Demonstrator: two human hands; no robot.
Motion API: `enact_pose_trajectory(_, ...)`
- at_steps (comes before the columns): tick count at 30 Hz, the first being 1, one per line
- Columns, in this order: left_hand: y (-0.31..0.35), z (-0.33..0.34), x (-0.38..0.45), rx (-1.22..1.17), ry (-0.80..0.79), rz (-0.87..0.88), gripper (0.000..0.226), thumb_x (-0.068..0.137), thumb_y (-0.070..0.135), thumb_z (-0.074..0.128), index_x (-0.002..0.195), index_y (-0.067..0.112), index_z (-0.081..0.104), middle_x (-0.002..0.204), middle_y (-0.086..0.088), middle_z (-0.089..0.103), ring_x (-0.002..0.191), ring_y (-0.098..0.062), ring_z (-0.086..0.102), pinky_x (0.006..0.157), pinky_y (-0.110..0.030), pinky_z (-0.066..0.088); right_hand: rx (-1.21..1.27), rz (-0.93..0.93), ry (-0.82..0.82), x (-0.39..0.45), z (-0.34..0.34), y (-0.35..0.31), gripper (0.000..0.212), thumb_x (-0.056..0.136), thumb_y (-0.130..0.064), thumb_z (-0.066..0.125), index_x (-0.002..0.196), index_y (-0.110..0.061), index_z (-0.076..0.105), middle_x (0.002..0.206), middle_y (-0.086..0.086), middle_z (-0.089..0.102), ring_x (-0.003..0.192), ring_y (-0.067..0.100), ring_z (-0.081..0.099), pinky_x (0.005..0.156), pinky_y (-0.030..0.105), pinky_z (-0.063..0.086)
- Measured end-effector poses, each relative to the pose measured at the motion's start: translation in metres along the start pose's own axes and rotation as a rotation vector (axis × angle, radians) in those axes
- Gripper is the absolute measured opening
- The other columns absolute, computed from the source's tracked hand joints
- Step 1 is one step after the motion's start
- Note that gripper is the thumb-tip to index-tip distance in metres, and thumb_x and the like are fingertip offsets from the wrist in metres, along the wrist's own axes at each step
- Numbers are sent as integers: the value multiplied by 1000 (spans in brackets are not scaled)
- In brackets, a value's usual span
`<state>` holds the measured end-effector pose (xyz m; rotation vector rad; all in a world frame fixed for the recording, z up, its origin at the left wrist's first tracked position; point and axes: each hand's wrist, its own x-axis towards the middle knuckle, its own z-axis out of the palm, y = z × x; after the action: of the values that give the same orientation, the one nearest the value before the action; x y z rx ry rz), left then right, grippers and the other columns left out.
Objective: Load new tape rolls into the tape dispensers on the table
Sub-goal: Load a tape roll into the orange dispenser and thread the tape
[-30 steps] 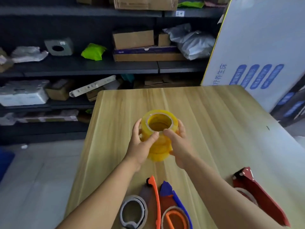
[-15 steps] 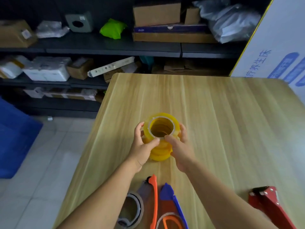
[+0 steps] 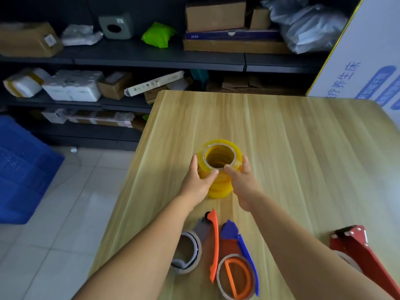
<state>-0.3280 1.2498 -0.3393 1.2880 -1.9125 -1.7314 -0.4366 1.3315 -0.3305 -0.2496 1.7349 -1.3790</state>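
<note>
A stack of yellow tape rolls (image 3: 223, 187) stands on the wooden table (image 3: 303, 148). My left hand (image 3: 195, 182) grips the top roll (image 3: 236, 148) from the left, thumb on its near rim. My right hand (image 3: 243, 182) grips it from the right, thumb also on the near rim. Near the table's front edge lie an orange and grey dispenser (image 3: 207, 237), a blue and orange dispenser (image 3: 238, 265) and, at the right, a red dispenser (image 3: 363, 252). Each holds what looks like a bare core ring.
Dark shelves (image 3: 151, 59) with cardboard boxes and parcels stand behind the table. A blue crate (image 3: 23, 169) sits on the tiled floor at the left. A large white printed carton (image 3: 372, 61) leans at the table's right rear.
The camera has tilted down and turned left, so the table fills more of the view. Both hands keep their grip on the top yellow roll; the stack has hardly moved.
</note>
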Motion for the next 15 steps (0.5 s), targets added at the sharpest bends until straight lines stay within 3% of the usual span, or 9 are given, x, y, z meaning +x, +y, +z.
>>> enact_pose_trajectory(2,1,-5,-6,114,-1,15,90,86,48,60,151,32,1,156,0,27,140,-17,31,113,-42,31,-64,3,88,-13,7,1,87,90,-43,58,152,-29,-2,160,-2,13,144,20,18,112,39,22)
enact_pose_trajectory(4,-1,-14,-17,180,-8,52,88,87,44,59,152,26,2,157,-3,25,142,-17,29,113,-40,30,-151,-32,162,-33,17,4,89,90,-43,59,152,-21,-1,159,1,14,144,21,20,110,37,25)
enact_pose_trajectory(8,-15,-40,-50,273,-84,97,84,88,38,61,152,21,8,154,-8,30,140,-20,33,111,-36,31,-267,-209,214,-79,41,15,64,90,-27,63,142,-15,30,143,11,45,116,18,49,91,29,39)
enact_pose_trajectory(12,-43,-61,-88,389,-170,95,83,86,38,64,151,19,16,150,-7,38,135,-20,41,104,-30,32,-563,-139,167,-123,65,41,81,89,-34,62,152,-19,15,153,6,32,135,23,38,106,33,34)
enact_pose_trajectory(15,-65,-65,-106,527,-218,83,76,89,38,60,150,18,19,151,-6,37,135,-21,40,106,-31,34,-677,-160,115,-142,78,61,73,87,-28,64,149,-20,25,149,4,38,130,21,44,104,33,39)
